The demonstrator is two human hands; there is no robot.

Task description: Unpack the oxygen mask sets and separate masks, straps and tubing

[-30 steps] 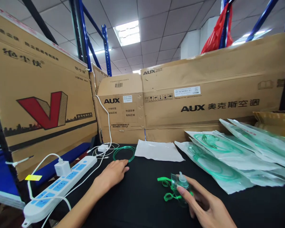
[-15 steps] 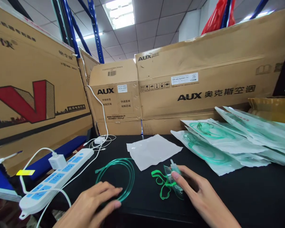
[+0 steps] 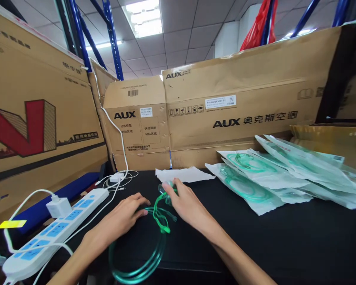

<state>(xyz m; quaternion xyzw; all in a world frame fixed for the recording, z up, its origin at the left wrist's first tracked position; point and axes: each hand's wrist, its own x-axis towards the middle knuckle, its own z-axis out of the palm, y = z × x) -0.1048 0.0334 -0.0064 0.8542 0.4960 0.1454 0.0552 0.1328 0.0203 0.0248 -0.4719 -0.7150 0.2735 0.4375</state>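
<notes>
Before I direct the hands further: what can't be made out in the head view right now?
Head view:
- Mask: partly hidden by the right hand, and blurred.
- Tubing: part of the coil hidden behind the left hand and wrist; whether the fingers grip it is unclear.
- Power strip: near end cut off by the bottom edge.
- Box label: fine print too small to read.

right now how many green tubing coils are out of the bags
1: the green tubing coil, its loops below the left hand in the picture. Others may be hidden.
</notes>
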